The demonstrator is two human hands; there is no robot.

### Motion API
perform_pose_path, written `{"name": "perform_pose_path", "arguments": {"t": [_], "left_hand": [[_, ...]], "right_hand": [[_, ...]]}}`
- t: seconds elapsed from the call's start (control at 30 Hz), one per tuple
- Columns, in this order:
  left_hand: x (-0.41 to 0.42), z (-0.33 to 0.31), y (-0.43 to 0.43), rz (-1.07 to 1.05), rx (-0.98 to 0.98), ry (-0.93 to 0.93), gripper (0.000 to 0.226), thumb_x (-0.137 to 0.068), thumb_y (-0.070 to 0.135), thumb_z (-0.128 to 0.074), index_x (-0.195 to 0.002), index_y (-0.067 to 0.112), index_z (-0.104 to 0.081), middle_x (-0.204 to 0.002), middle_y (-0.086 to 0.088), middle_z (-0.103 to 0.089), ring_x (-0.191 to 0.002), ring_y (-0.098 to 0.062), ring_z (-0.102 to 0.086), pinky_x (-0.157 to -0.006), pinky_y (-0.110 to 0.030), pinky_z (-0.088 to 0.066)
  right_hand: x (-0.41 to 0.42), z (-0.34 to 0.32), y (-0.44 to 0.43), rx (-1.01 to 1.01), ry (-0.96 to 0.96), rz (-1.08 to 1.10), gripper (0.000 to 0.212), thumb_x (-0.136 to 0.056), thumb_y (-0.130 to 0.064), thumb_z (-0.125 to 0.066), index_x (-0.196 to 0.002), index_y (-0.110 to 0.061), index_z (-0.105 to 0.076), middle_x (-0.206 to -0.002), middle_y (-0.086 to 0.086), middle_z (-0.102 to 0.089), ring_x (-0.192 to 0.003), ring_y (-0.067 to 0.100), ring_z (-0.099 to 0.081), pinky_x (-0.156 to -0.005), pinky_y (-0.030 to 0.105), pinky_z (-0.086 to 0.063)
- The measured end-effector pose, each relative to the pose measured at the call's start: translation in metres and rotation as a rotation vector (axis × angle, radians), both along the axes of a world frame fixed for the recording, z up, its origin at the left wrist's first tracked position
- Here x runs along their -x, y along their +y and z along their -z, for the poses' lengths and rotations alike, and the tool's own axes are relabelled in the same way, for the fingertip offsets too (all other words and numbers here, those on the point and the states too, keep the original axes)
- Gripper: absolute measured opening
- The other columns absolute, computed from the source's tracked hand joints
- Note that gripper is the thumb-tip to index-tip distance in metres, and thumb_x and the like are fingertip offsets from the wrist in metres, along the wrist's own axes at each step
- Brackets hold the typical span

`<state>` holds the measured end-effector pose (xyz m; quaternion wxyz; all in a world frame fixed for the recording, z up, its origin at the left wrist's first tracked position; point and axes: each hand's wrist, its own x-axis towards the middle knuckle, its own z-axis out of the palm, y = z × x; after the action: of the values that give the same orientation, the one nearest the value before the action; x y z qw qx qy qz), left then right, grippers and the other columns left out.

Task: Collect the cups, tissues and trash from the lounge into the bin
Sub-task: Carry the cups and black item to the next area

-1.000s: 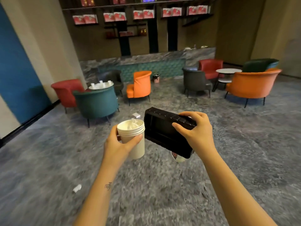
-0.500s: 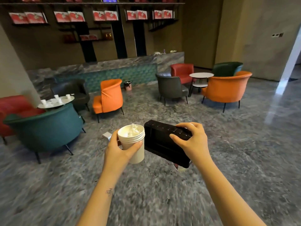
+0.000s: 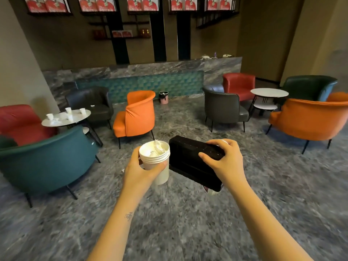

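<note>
My left hand [image 3: 139, 169] grips a stack of white paper cups [image 3: 156, 157] with crumpled tissue in the top one. My right hand [image 3: 224, 162] holds a black rectangular box [image 3: 190, 162] by its upper edge, tilted, just right of the cups; something white shows under its lower corner. Far ahead, a small pink bin [image 3: 163, 97] with a dark liner stands on the floor by the counter. Several white cups [image 3: 68, 112] stand on the round table [image 3: 75, 120] at the left.
A teal armchair [image 3: 47, 162] is close on the left, an orange chair [image 3: 135, 117] ahead, a grey chair [image 3: 224, 108] and orange chair [image 3: 310, 119] to the right around a white round table [image 3: 269, 92]. Grey marble floor stretches between them.
The view has swung left and moved forward: the chairs, cup table and bin are nearer and more centred. Both hands keep their holds on the cups and the box.
</note>
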<state>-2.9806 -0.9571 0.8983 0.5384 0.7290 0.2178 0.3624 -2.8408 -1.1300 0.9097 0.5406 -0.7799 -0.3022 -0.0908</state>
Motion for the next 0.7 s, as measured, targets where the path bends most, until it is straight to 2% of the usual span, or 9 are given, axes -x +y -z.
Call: {"name": "perform_pose_path", "arguments": {"t": [0.07,0.13,0.23,0.3,0.4,0.47,0.53,0.6,0.7], "left_hand": [[-0.066,-0.001,0.048,0.010,-0.005,-0.016,0.071,-0.055,0.045,-0.081,-0.118,0.035,-0.049,-0.119,0.011,-0.056,-0.103,-0.004,-0.054,-0.072,-0.023,-0.046],[-0.132,-0.009,0.092,0.030,-0.016,-0.026,0.069,-0.058,0.041,-0.081,-0.119,0.034,-0.049,-0.118,0.013,-0.057,-0.101,0.000,-0.054,-0.071,-0.020,-0.044],[-0.231,-0.028,0.152,0.072,-0.004,-0.040,0.082,-0.044,0.060,-0.074,-0.119,0.036,-0.051,-0.113,0.024,-0.055,-0.101,0.006,-0.053,-0.067,-0.014,-0.043],[-0.296,-0.034,0.190,0.100,-0.002,-0.049,0.076,-0.043,0.062,-0.073,-0.113,0.040,-0.052,-0.111,0.026,-0.056,-0.097,0.011,-0.054,-0.062,-0.007,-0.045],[-0.395,-0.031,0.243,0.103,-0.018,-0.041,0.058,-0.055,0.047,-0.080,-0.105,0.047,-0.051,-0.109,0.026,-0.057,-0.095,0.009,-0.055,-0.060,-0.008,-0.045],[-0.463,-0.019,0.282,0.099,-0.021,-0.045,0.052,-0.063,0.034,-0.082,-0.101,0.051,-0.050,-0.107,0.026,-0.057,-0.095,0.008,-0.054,-0.065,-0.012,-0.043],[-0.533,-0.005,0.322,0.091,-0.005,-0.062,0.050,-0.065,0.030,-0.081,-0.098,0.051,-0.050,-0.105,0.026,-0.058,-0.097,0.006,-0.055,-0.071,-0.016,-0.043],[-0.603,0.003,0.362,0.081,0.011,-0.065,0.050,-0.065,0.029,-0.081,-0.098,0.051,-0.050,-0.103,0.027,-0.058,-0.096,0.007,-0.055,-0.072,-0.017,-0.044],[-0.698,0.003,0.421,0.064,0.022,-0.065,0.053,-0.066,0.025,-0.082,-0.101,0.047,-0.050,-0.107,0.023,-0.058,-0.097,0.005,-0.056,-0.072,-0.017,-0.044]], "right_hand": [[-0.063,-0.002,0.043,-0.001,-0.004,0.017,0.032,-0.069,-0.023,-0.079,-0.091,-0.034,-0.059,-0.109,-0.006,-0.042,-0.091,-0.015,-0.039,-0.071,-0.008,-0.028],[-0.127,-0.011,0.085,0.001,-0.010,0.034,0.032,-0.069,-0.022,-0.079,-0.091,-0.034,-0.059,-0.108,-0.005,-0.043,-0.090,-0.013,-0.040,-0.071,-0.006,-0.029],[-0.222,-0.026,0.146,0.007,0.005,0.073,0.032,-0.069,-0.022,-0.079,-0.092,-0.033,-0.060,-0.108,-0.005,-0.043,-0.091,-0.003,-0.042,-0.078,0.004,-0.030],[-0.282,-0.030,0.182,0.009,0.009,0.088,0.032,-0.069,-0.022,-0.080,-0.092,-0.034,-0.060,-0.107,-0.007,-0.042,-0.093,0.001,-0.042,-0.080,0.009,-0.030],[-0.374,-0.023,0.234,-0.006,0.011,0.118,0.032,-0.069,-0.023,-0.080,-0.092,-0.033,-0.060,-0.106,-0.009,-0.041,-0.089,-0.006,-0.044,-0.073,-0.001,-0.031],[-0.439,-0.012,0.273,-0.028,0.025,0.132,0.032,-0.069,-0.023,-0.080,-0.092,-0.033,-0.061,-0.106,-0.009,-0.041,-0.088,-0.006,-0.044,-0.075,0.002,-0.032],[-0.508,0.003,0.315,-0.047,0.039,0.138,0.031,-0.069,-0.024,-0.080,-0.094,-0.030,-0.062,-0.106,-0.008,-0.041,-0.088,-0.003,-0.044,-0.077,0.006,-0.032],[-0.579,0.012,0.359,-0.061,0.029,0.120,0.031,-0.069,-0.024,-0.080,-0.095,-0.028,-0.063,-0.105,-0.009,-0.041,-0.087,-0.007,-0.044,-0.073,0.001,-0.031],[-0.680,0.014,0.421,-0.036,0.019,0.065,0.032,-0.069,-0.024,-0.080,-0.097,-0.026,-0.063,-0.105,-0.009,-0.041,-0.088,-0.014,-0.041,-0.075,0.002,-0.030]]}}
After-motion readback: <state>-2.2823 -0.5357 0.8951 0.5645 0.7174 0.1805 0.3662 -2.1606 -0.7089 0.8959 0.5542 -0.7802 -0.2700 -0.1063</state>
